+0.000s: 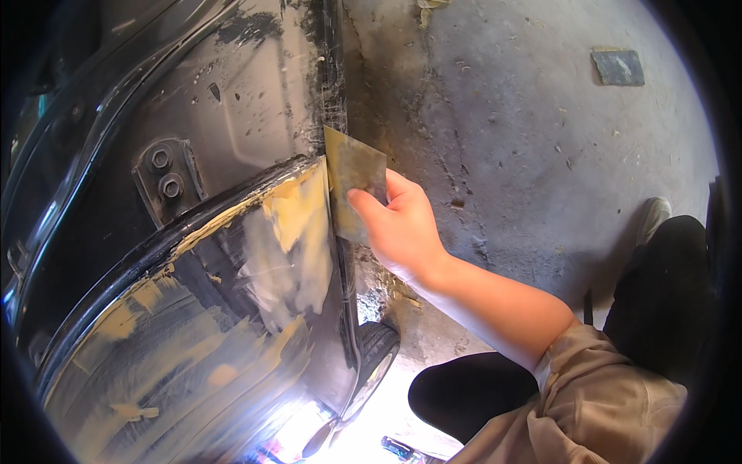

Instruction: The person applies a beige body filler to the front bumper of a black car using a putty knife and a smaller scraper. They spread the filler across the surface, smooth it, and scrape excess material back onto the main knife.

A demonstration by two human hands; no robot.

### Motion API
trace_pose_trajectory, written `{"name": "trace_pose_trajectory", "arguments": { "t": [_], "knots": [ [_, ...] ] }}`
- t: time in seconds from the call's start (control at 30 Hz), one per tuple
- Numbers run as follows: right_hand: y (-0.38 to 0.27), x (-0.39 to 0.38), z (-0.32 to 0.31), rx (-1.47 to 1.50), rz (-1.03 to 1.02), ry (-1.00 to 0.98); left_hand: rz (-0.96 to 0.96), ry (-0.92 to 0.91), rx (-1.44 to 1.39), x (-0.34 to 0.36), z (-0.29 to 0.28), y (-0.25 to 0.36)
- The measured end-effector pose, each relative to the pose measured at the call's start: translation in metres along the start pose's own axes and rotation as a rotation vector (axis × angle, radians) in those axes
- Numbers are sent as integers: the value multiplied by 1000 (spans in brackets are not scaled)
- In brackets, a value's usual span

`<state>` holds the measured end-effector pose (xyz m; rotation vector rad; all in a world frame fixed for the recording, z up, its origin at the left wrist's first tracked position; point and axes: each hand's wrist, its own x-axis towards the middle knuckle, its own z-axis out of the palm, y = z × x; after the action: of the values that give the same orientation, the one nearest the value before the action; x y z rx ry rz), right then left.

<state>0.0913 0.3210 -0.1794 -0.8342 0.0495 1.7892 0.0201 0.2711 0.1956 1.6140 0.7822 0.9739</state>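
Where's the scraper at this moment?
In the head view, the scraper is just above the centre, in the right hand, immediately right of the car panel's yellow filler.

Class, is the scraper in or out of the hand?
In: the right hand grips the scraper, thumb lying across its face.

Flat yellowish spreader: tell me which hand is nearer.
Right: the right hand grips the spreader, thumb on its near face. The left hand is out of view.
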Motion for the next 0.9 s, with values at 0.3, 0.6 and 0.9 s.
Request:
{"name": "trace_pose_trajectory", "arguments": {
  "t": [0.3,0.6,0.9],
  "knots": [
    [-14,-30,25,-353,-294,40,-43,-82,-101,5,-6,-6],
    [-14,-48,34,-635,-635,70,-77,-28,-20,-2,-4,1],
    [-25,-70,40,-674,-717,-27,-30,-76,-85,2,-9,-1]
  ]
}}
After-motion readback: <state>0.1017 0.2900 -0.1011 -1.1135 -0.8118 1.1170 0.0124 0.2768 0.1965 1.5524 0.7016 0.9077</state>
